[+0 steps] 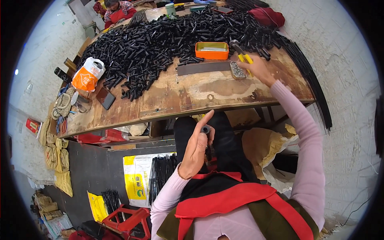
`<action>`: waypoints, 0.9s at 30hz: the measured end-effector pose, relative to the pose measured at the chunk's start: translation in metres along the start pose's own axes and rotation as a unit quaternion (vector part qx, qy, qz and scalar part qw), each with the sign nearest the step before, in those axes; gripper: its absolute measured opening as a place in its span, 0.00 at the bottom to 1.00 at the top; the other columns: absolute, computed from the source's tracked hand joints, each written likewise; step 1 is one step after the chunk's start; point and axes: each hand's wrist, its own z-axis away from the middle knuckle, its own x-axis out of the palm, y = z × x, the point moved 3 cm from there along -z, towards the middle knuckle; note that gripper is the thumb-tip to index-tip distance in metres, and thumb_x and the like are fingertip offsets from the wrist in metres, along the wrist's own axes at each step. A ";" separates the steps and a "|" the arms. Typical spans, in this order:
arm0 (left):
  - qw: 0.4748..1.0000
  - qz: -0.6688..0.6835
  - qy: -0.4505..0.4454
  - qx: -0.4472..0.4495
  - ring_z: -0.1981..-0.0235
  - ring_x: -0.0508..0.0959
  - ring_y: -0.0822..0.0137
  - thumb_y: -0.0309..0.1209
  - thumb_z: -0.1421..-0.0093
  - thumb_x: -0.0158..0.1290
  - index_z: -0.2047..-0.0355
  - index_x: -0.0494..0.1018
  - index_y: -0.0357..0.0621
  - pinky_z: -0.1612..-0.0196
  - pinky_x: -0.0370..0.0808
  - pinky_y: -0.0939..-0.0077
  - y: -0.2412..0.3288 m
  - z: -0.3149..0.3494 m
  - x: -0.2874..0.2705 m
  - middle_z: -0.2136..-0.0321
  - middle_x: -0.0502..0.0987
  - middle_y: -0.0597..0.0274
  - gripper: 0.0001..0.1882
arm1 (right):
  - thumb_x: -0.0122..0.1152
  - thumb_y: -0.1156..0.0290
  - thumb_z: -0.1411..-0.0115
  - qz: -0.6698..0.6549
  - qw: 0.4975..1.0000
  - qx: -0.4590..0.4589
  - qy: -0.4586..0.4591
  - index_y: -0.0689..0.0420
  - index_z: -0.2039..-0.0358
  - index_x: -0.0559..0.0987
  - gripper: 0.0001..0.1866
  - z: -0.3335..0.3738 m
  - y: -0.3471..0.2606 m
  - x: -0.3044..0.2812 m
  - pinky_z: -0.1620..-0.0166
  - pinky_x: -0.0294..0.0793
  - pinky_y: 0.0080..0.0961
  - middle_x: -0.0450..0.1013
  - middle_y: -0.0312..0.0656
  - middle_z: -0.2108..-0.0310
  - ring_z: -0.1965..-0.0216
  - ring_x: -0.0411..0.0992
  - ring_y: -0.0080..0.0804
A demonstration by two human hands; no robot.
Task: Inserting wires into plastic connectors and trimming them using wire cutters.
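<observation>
My left hand (196, 150) is upright over my lap, index finger stretched out. Its thumb and other fingers are closed round a slim black tube (205, 129), whose round end shows; the rest is hidden by the hand. Over the right side of the table, my right hand (260, 69) grips pliers with yellow handles (248, 59), their metal head (234, 43) pointing away from me. Just below the pliers is a small clear box of little metal parts (239, 73). Beside that box lies a flat dark strip (204, 68).
Black tubes (148, 44) are heaped across the wooden table (168, 100). An orange tin (212, 51) stands by the heap. At the left are a plastic bag (89, 75), a phone (105, 98) and a glass mug (81, 102). Long black rods (308, 72) overhang the right edge. Another person (118, 13) sits across.
</observation>
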 end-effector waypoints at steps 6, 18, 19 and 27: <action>0.997 0.012 -0.006 -0.071 0.72 0.60 0.77 0.49 0.27 0.34 0.36 0.58 0.31 0.66 0.58 0.83 -0.019 -0.017 -0.006 0.74 0.64 0.70 0.33 | 0.62 0.75 0.39 -0.199 0.973 0.018 -0.116 0.64 0.65 0.76 0.06 0.123 -0.097 0.056 0.70 0.72 0.18 0.75 0.39 0.76 0.74 0.74 0.23; 0.994 0.086 -0.058 -0.038 0.72 0.61 0.78 0.46 0.26 0.35 0.38 0.61 0.30 0.67 0.60 0.85 0.006 -0.014 0.009 0.72 0.66 0.71 0.30 | 0.64 0.81 0.43 -0.281 0.947 -0.030 -0.149 0.65 0.65 0.77 0.06 0.175 -0.117 0.080 0.64 0.74 0.20 0.76 0.41 0.64 0.67 0.75 0.22; 0.996 0.069 -0.047 -0.036 0.71 0.62 0.78 0.47 0.26 0.35 0.38 0.61 0.30 0.67 0.60 0.86 0.006 -0.014 0.009 0.71 0.67 0.70 0.30 | 0.65 0.81 0.44 -0.239 0.959 -0.061 -0.140 0.64 0.65 0.77 0.06 0.174 -0.112 0.080 0.64 0.74 0.20 0.76 0.41 0.64 0.67 0.75 0.22; 0.996 0.074 -0.035 -0.045 0.70 0.63 0.79 0.47 0.26 0.35 0.38 0.62 0.30 0.67 0.60 0.86 0.008 -0.013 0.012 0.69 0.69 0.70 0.31 | 0.66 0.80 0.45 -0.197 0.969 -0.081 -0.124 0.64 0.66 0.78 0.07 0.173 -0.113 0.080 0.63 0.74 0.21 0.76 0.40 0.66 0.67 0.74 0.22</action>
